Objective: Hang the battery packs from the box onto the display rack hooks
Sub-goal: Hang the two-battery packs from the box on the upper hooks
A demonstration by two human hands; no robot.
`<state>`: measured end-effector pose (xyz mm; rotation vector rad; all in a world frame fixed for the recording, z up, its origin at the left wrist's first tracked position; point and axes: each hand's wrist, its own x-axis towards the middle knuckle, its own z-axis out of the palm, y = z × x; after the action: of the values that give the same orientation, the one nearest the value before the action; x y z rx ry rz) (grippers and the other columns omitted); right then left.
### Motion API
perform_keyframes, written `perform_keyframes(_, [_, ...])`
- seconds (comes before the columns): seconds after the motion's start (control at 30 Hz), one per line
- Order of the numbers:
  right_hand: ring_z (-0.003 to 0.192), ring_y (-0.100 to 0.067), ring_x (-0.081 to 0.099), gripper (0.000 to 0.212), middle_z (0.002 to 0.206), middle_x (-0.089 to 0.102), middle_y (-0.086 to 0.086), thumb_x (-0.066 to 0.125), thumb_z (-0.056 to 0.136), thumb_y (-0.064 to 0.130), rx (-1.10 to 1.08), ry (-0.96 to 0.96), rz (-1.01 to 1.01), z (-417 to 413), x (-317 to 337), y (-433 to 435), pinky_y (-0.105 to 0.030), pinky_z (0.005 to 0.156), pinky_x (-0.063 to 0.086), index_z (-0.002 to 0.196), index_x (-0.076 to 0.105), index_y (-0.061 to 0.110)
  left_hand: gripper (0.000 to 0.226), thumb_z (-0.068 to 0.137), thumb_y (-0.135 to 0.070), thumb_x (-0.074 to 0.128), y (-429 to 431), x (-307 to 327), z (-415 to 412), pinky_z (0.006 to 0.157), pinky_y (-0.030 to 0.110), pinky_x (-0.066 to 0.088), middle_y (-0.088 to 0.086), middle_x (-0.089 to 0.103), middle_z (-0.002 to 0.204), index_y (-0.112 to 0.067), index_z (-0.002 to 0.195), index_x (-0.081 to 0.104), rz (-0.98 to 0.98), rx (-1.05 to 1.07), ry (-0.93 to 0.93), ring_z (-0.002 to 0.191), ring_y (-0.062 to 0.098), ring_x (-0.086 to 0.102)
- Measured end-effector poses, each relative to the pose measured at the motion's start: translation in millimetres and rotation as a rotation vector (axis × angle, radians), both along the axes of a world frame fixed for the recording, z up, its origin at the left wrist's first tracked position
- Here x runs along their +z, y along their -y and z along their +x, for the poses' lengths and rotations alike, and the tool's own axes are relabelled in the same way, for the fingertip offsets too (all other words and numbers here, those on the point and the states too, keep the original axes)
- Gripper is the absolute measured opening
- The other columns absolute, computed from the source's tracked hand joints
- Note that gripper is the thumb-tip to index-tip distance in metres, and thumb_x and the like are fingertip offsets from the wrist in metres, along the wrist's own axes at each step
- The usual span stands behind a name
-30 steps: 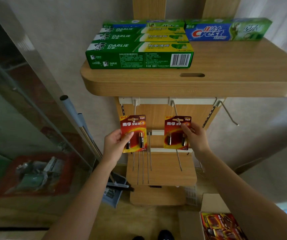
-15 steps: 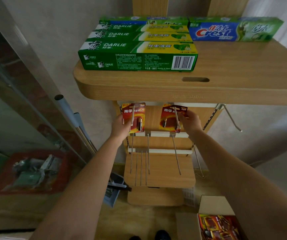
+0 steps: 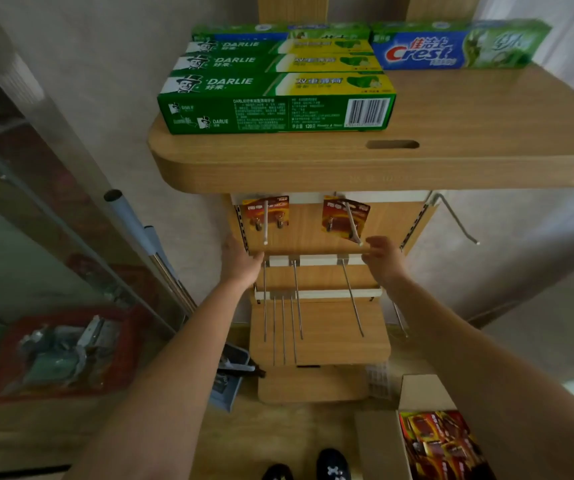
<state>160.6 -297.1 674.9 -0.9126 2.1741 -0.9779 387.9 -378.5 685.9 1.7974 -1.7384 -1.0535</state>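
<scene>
left battery pack (image 3: 277, 210) and right battery pack (image 3: 334, 216) both hanging on top hooks of the rack (image 3: 308, 233) | left hand (image 3: 242, 263) loose, empty, just under its pack | right hand (image 3: 380, 258) same deal | box (image 3: 420, 393) sits on floor, lower right

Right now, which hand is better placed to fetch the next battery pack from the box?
Probably the right hand: it is empty, and the box lies low on that side. The left hand would cross over.
</scene>
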Motion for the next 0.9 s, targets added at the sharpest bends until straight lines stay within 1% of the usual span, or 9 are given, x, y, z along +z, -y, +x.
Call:
perform_keyframes(0.07, [0.104,-0.025,0.057,0.036,0.128,0.056,-0.01,0.054,0.087,0.005,0.001,-0.005,0.05,3,-12,-16,-0.03,0.081,0.046,0.123,0.056,0.012,0.047,0.093,-0.019,0.051,-17,-10,3,0.08,0.022,0.043,0.014,0.045,0.135,-0.005,0.135,0.034,-0.009,-0.126,0.115,0.118,0.026,0.052])
perform_keyframes(0.17, [0.103,-0.026,0.059,0.033,0.123,0.061,-0.007,0.053,0.089,0.007,0.031,-0.036,0.15,10,-26,-46,-0.029,0.08,0.048,0.12,0.059,0.014,0.025,0.096,-0.021,0.045,-43,-25,5,0.057,0.015,0.035,0.005,0.061,0.104,-0.008,0.116,0.051,-0.098,-0.368,0.339,0.084,0.015,0.057])
perform_keyframes(0.27, [0.107,-0.023,0.058,0.03,0.121,0.061,-0.004,0.052,0.09,0.009,0.041,-0.056,0.197,15,-38,-81,-0.033,0.089,0.048,0.119,0.059,0.016,0.019,0.097,-0.023,0.042,-73,-36,-1,0.052,0.018,0.041,0.002,0.063,0.092,-0.012,0.108,0.054,-0.221,-0.532,0.494,0.064,0.011,0.053])
perform_keyframes(0.33, [0.107,-0.023,0.058,0.031,0.122,0.06,-0.004,0.051,0.09,0.008,0.056,-0.062,0.235,17,-46,-104,-0.03,0.086,0.047,0.12,0.058,0.017,0.02,0.097,-0.024,0.042,-92,-43,-9,0.057,0.024,0.046,0.002,0.064,0.089,-0.013,0.104,0.056,-0.252,-0.605,0.533,0.066,0.013,0.055])
perform_keyframes(0.47, [0.105,-0.02,0.056,0.031,0.119,0.06,-0.003,0.05,0.089,0.009,0.077,-0.054,0.281,7,-66,-148,-0.033,0.09,0.047,0.118,0.058,0.018,0.02,0.096,-0.025,0.044,-128,-60,-30,0.063,0.026,0.051,0.001,0.065,0.091,-0.013,0.101,0.058,-0.249,-0.687,0.539,0.073,0.014,0.062])
perform_keyframes(0.57, [0.091,-0.015,0.054,0.028,0.114,0.062,-0.001,0.049,0.09,0.014,0.133,-0.101,0.347,-11,-79,-182,-0.028,0.076,0.045,0.115,0.059,0.021,0.019,0.096,-0.027,0.044,-159,-72,-51,0.069,0.03,0.055,0.001,0.066,0.092,-0.015,0.102,0.059,-0.212,-0.714,0.555,0.077,0.015,0.064])
perform_keyframes(0.67, [0.088,-0.018,0.055,0.032,0.111,0.063,-0.002,0.047,0.089,0.014,0.132,-0.104,0.373,-37,-88,-217,-0.027,0.07,0.043,0.118,0.059,0.022,0.02,0.095,-0.027,0.044,-192,-84,-80,0.067,0.029,0.054,0.0,0.067,0.092,-0.015,0.101,0.06,-0.175,-0.72,0.567,0.077,0.015,0.062])
perform_keyframes(0.77, [0.104,-0.022,0.058,0.033,0.118,0.063,-0.002,0.048,0.088,0.011,0.151,-0.115,0.383,-73,-99,-256,-0.032,0.083,0.049,0.118,0.06,0.021,0.02,0.096,-0.026,0.043,-232,-99,-117,0.064,0.025,0.047,-0.001,0.066,0.093,-0.016,0.1,0.06,-0.127,-0.716,0.577,0.077,0.014,0.06])
perform_keyframes(0.9, [0.108,-0.022,0.058,0.031,0.118,0.063,-0.004,0.049,0.088,0.008,0.213,-0.086,0.371,-136,-120,-315,-0.036,0.092,0.048,0.116,0.06,0.017,0.022,0.095,-0.024,0.043,-297,-128,-176,0.071,0.035,0.055,0.003,0.066,0.089,-0.013,0.096,0.062,-0.047,-0.672,0.55,0.081,0.021,0.064])
